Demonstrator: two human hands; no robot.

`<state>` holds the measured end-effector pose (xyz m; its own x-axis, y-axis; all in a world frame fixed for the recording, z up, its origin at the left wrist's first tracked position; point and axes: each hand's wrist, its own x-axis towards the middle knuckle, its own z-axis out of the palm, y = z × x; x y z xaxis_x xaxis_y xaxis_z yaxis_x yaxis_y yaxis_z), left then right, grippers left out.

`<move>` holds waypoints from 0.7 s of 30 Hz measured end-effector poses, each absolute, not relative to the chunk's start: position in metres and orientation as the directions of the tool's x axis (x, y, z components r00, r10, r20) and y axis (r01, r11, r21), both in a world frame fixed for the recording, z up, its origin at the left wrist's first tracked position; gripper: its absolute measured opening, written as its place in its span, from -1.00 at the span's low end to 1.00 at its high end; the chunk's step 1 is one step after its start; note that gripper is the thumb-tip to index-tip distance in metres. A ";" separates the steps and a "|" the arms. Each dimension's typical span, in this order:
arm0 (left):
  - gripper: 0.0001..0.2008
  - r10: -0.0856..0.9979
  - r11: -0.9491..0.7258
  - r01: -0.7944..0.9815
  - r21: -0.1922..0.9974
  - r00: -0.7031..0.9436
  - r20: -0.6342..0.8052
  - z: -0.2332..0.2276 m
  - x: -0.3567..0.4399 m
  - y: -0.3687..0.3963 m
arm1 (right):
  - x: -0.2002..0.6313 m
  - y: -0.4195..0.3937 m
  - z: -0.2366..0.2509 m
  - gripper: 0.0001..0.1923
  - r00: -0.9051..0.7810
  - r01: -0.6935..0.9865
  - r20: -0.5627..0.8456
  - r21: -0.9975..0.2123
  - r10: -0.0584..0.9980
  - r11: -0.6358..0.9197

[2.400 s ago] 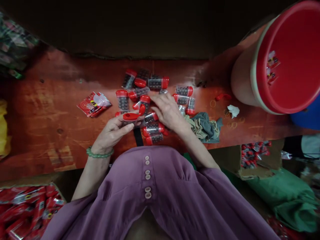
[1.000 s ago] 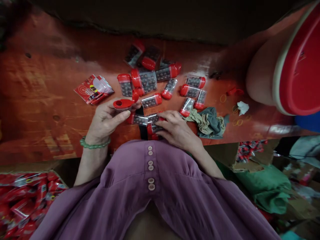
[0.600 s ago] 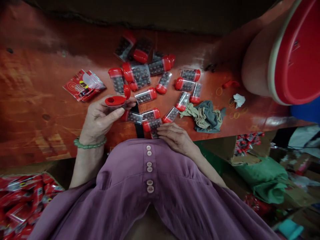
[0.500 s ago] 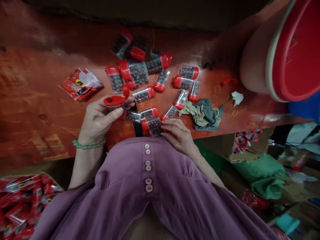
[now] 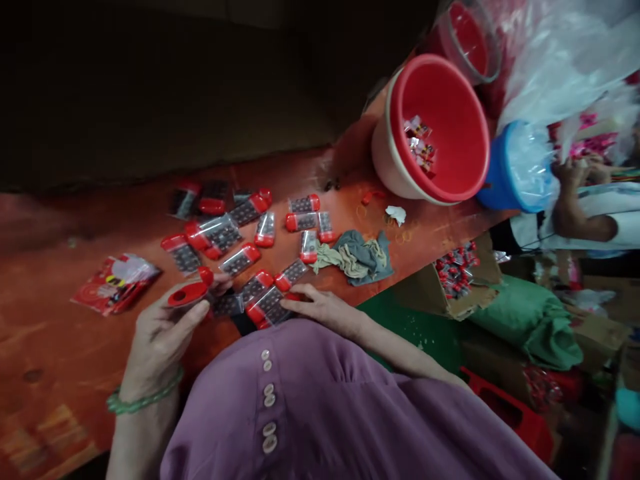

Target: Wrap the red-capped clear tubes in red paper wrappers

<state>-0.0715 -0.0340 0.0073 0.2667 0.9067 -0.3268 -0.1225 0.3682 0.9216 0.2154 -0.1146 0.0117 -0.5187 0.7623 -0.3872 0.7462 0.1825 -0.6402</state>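
Note:
In my left hand (image 5: 163, 333) is a small clear container with an open red flip lid (image 5: 187, 293); its fingers are closed round it. My right hand (image 5: 325, 308) lies at the table's near edge, fingers stretched out, their tips touching a clear red-ended container of dark balls (image 5: 270, 307). Several similar containers lie loosely on the table, such as one beyond my hands (image 5: 240, 260) and a larger one (image 5: 215, 235). To the left of my left hand lies a small stack of red printed packets (image 5: 117, 281).
A crumpled grey-green cloth (image 5: 357, 257) lies right of the containers. Behind it stand a red-lined bucket (image 5: 440, 80) with small packets inside and a blue bucket (image 5: 493, 173). An open carton (image 5: 430, 290) sits below the table edge. Another person's arm (image 5: 580, 213) is at far right.
The view has swung right and upward, bringing the bucket's inside, the blue bucket and the other person's arm into sight. Both hands keep about the same places among the containers.

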 end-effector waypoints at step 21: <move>-0.66 0.838 0.406 -0.125 0.905 0.447 -0.314 0.018 -0.011 0.001 | 0.332 0.072 -0.003 -0.74 -0.089 0.968 -0.046 -0.237 0.995 0.076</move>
<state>-0.0107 0.0007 0.0179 0.4472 0.8377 -0.3136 -0.1252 0.4057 0.9054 0.3316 0.0720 -0.0032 -0.0894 0.9949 -0.0458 0.9685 0.0761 -0.2372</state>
